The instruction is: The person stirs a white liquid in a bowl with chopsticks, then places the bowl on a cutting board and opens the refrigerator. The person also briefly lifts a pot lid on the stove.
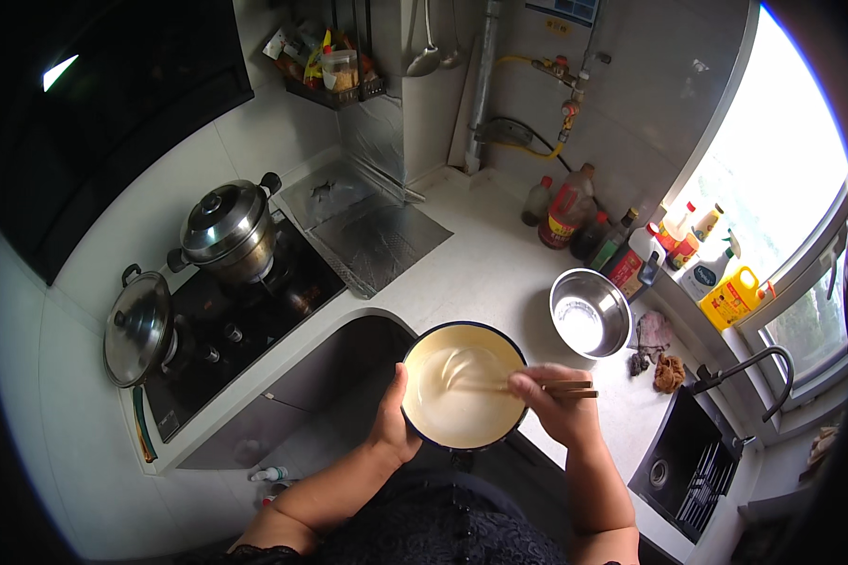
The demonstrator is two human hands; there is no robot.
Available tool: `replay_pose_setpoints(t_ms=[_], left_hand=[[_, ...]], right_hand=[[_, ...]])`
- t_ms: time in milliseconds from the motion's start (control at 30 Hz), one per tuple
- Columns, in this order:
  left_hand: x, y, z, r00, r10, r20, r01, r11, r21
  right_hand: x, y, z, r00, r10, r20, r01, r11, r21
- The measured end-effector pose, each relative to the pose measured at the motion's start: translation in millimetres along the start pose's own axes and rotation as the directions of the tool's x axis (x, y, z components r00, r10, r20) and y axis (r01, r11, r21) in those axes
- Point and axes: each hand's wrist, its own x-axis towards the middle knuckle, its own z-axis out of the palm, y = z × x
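Right hand [558,407]'s pinching brown chopsticks [575,388], their far ends blurry in the pale liquid [452,414] inside a cream-lined bowl [464,333]. Left hand [396,424]'s got that bowl's left side, thumb up by the rim, fingers mostly hidden. Bowl's at the countertop [495,254]'s near edge, stainless steel bowl [573,290] farther off, to the right.
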Motion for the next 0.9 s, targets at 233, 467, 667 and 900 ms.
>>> replay_pose_setpoints(t_ms=[233, 467, 667, 900], left_hand=[[-0.8, 2.4, -1.8, 1.000, -0.004, 0.026, 0.006, 0.997, -0.080], [1.3, 8.3, -14.0, 0.998, 0.010, 0.055, -0.008, 0.999, -0.036], [-0.5, 7.1, -6.4, 0.998, 0.013, 0.059, -0.006, 0.993, -0.119], [0.3, 3.6, -5.3, 0.999, -0.003, 0.039, 0.003, 1.000, -0.010]], right_hand=[[8.6, 11.7, -11.6, 0.960, 0.113, -0.256, -0.093, 0.992, 0.088], [12.0, 8.1, -32.5, 0.963, 0.181, -0.199, -0.140, 0.969, 0.204], [-2.3, 2.4, -4.0, 0.977, 0.178, 0.116, -0.206, 0.927, 0.314], [2.6, 17.2, 11.9, 0.978, 0.108, -0.178, -0.075, 0.980, 0.183]])
